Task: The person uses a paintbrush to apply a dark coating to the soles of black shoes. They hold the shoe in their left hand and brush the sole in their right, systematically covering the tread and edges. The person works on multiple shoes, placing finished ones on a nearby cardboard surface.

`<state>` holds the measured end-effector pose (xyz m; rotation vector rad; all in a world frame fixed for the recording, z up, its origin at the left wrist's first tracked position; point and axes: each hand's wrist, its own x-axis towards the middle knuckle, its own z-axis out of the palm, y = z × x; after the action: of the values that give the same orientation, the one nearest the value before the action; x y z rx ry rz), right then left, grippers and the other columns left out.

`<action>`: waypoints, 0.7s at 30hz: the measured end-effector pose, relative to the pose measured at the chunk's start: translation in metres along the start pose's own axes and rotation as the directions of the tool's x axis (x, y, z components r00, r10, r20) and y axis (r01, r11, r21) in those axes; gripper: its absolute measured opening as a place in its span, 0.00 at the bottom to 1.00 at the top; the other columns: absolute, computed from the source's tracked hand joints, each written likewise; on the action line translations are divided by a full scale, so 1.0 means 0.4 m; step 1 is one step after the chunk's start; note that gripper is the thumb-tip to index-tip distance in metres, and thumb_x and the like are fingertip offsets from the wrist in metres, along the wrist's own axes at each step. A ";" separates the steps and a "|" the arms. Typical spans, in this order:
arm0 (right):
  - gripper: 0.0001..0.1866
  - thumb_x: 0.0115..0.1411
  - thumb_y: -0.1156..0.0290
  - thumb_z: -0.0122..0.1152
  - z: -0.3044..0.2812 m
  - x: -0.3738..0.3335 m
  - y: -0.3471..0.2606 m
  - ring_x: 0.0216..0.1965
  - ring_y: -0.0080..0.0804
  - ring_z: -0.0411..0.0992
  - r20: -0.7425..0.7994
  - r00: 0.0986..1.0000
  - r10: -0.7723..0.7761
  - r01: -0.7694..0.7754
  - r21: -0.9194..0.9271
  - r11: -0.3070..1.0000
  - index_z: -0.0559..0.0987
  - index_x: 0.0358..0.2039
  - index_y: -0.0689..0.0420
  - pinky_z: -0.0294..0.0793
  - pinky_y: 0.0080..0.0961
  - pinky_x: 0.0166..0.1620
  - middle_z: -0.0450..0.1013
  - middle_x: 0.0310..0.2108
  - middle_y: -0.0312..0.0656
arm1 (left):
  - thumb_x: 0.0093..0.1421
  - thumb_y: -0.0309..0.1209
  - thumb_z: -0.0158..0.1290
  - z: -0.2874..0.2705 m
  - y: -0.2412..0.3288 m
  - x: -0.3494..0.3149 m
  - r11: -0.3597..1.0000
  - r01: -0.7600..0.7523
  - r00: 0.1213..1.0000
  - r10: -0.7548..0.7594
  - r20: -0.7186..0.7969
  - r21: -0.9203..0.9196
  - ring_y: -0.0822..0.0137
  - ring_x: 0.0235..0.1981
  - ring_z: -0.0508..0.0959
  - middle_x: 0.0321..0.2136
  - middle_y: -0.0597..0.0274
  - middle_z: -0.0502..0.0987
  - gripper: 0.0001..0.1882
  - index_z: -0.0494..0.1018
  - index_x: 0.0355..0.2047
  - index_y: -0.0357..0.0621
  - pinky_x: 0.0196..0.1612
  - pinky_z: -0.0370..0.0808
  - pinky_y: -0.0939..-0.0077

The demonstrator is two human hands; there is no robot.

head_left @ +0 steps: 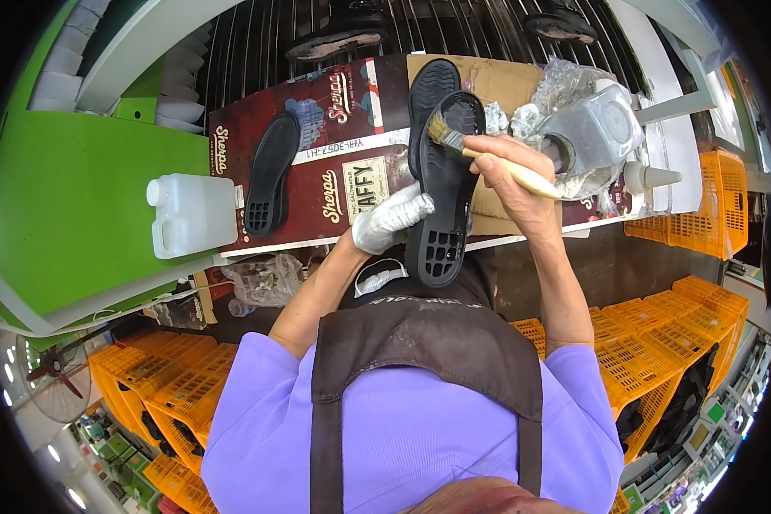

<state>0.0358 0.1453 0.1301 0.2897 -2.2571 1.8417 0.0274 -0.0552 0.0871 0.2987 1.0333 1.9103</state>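
A black sole (445,201) is held above the bench edge, gripped by the gloved left hand (391,218). The right hand (510,171) clasps a brush (488,158), bristles on the sole's upper end. Left of the sole lie another sole (270,176) and a white jug (193,214).

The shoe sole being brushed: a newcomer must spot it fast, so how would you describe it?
Start at the dark red cardboard covering the bench. Three black soles are there; this black sole is raised off it, gripped by the gloved left hand. Only it has the brush in the right hand touching it.
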 end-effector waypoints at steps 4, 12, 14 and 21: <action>0.11 0.55 0.72 0.59 0.008 -0.014 -0.003 0.25 0.21 0.69 0.026 1.000 -0.014 0.014 0.010 1.000 0.78 0.37 0.64 0.67 0.16 0.29 0.74 0.26 0.41 | 0.61 0.43 0.44 -0.016 -0.009 -0.009 0.987 0.008 0.998 0.002 0.062 -0.162 0.63 0.44 0.74 0.46 0.55 0.70 0.29 0.56 0.57 0.39 0.48 0.70 0.68; 0.11 0.54 0.73 0.59 0.025 -0.037 -0.019 0.25 0.25 0.70 0.086 0.996 -0.006 0.004 0.030 1.000 0.78 0.36 0.65 0.69 0.19 0.30 0.74 0.26 0.43 | 0.64 0.47 0.36 -0.037 -0.036 -0.021 0.963 -0.019 1.000 0.022 0.006 -0.267 0.55 0.48 0.72 0.49 0.47 0.67 0.29 0.56 0.57 0.38 0.51 0.70 0.62; 0.11 0.53 0.74 0.60 0.031 -0.044 -0.019 0.25 0.26 0.70 0.092 0.996 -0.021 0.018 0.029 0.999 0.78 0.36 0.65 0.69 0.19 0.30 0.74 0.26 0.43 | 0.64 0.47 0.33 -0.050 -0.051 -0.021 0.951 -0.042 0.999 0.039 -0.016 -0.307 0.52 0.50 0.70 0.52 0.47 0.66 0.29 0.56 0.57 0.37 0.52 0.69 0.59; 0.11 0.52 0.75 0.60 0.051 -0.061 -0.033 0.26 0.28 0.71 0.120 0.992 -0.037 0.034 0.030 0.999 0.78 0.36 0.65 0.69 0.20 0.30 0.74 0.26 0.44 | 0.66 0.48 0.30 -0.049 -0.054 -0.013 0.918 -0.169 0.976 0.104 -0.193 -0.359 0.69 0.42 0.74 0.44 0.58 0.72 0.26 0.63 0.52 0.42 0.45 0.73 0.73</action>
<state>0.0622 0.1230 0.1315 0.4545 -2.2889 1.8871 0.0324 -0.0650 0.0595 -0.0144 0.7460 2.2437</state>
